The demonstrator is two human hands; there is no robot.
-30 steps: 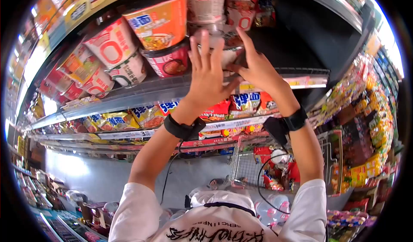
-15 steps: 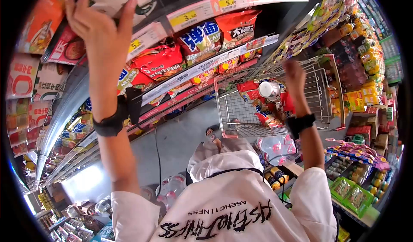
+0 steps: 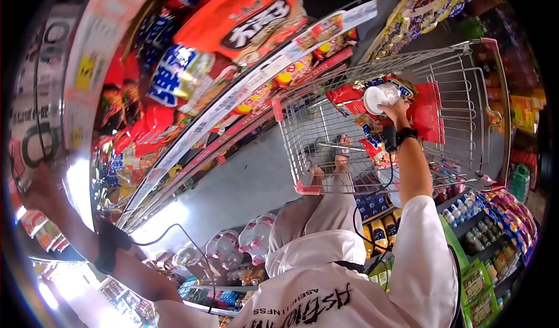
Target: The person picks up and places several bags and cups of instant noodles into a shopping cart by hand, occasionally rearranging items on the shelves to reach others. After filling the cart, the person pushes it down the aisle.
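In the head view, my right hand [image 3: 396, 112] reaches down into the shopping cart [image 3: 308, 191], its fingers closed on the edge of a white round tub [image 3: 377, 99]. Around the tub lie red noodle packets [image 3: 345, 98], and a larger red packet [image 3: 428, 112] leans at the cart's right side. At the far left, my left hand [image 3: 42, 187] is blurred and dim beside a white package [image 3: 36, 138] with a dark ring on it. Whether its fingers grip that package cannot be made out.
A shelf of bagged instant noodles [image 3: 247, 25] with a price rail [image 3: 256, 77] runs along the left. Large clear bottles [image 3: 256, 237] stand on the floor side near my legs. Shelves with small bottles [image 3: 466, 205] and green packets [image 3: 477, 293] are at the lower right.
My right hand has gone from above the cart down onto the white tub. My left hand has dropped to the far left, no longer spread over the upper shelf. The view has turned.
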